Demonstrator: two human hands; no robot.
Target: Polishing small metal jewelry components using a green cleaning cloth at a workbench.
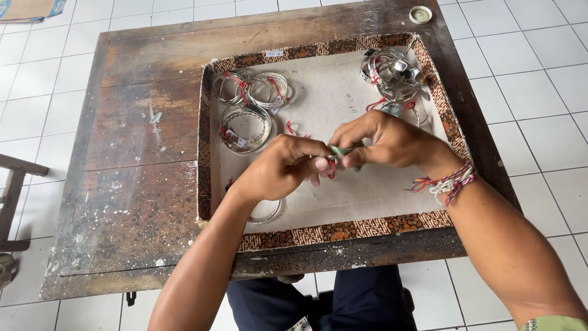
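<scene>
Tray (pixel 211 184): shallow, rectangular, pale lining, patterned brown border; sits on a worn wooden table (pixel 135 184) over white floor tiles.

Contents, clock positions taken from the tray's middle:
- 10 o'clock: cluster of silver bangles (pixel 251 89) tied with red thread, touching one another.
- 9 o'clock: a twisted-wire bangle (pixel 245 127) with a small tag, just beside that cluster.
- 2 o'clock: heap of silver bangles (pixel 392 73) with red thread, piled in the corner.
- 7 o'clock: a single thin bangle (pixel 266 214), partly hidden under the left wrist.
- 11 o'clock, off the tray at the table's far edge: a small round lid (pixel 420 14).

Hands: left hand (pixel 282 168) and right hand (pixel 386 142) meet over the tray's middle, fingertips together. Both pinch a small green piece (pixel 340 149) with a bit of red thread (pixel 331 169) below it. The piece's long axis runs roughly 9 to 3 o'clock; its ends are covered by fingers, so which way it points cannot be told. The hands block the tray lining beneath them. A braided multicolour bracelet (pixel 450 182) circles the right wrist.
</scene>
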